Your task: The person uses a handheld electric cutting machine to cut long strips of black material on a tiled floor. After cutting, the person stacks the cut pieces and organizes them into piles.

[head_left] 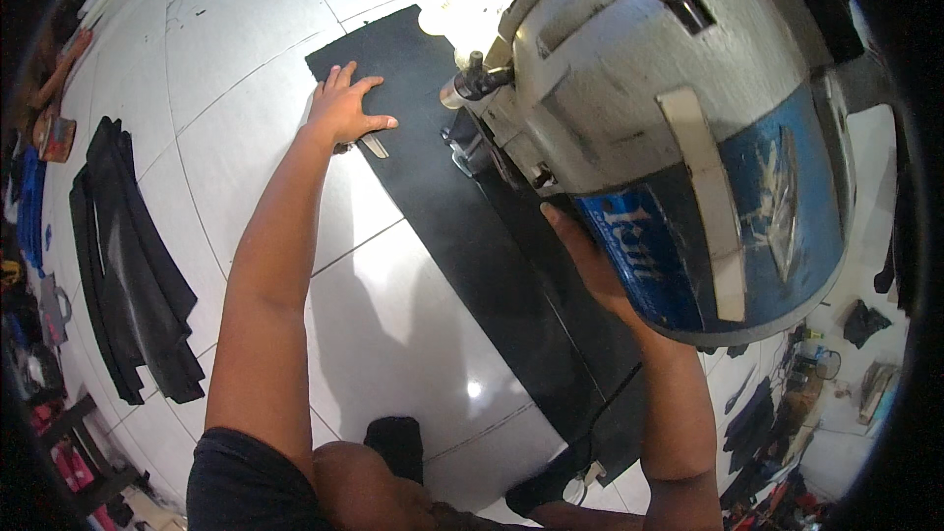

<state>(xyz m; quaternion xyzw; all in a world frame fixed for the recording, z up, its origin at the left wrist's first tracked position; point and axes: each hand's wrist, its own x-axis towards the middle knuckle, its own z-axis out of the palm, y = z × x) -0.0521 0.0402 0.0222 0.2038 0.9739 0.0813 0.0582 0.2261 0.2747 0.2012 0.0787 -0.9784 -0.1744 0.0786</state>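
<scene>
A large grey and blue sewing machine head (678,138) fills the upper right, close to the camera. Beneath it runs a long, flat black surface (442,236), slanting from the upper left down to the lower right. My left hand (344,110) rests on its far left part, fingers spread, thumb pointing towards the machine. Beside that wrist, a small pale strip (376,146) shows at the edge. My right hand (580,251) reaches in under the machine's near side; one fingertip shows and the other fingers are hidden behind the blue body.
A bright lamp (462,15) glows beside the machine. Black cut pieces (133,265) lie on the white tiled floor (246,157) at left. My legs and feet are below. Cluttered items (49,315) line the left side; dark scraps (752,423) lie at lower right.
</scene>
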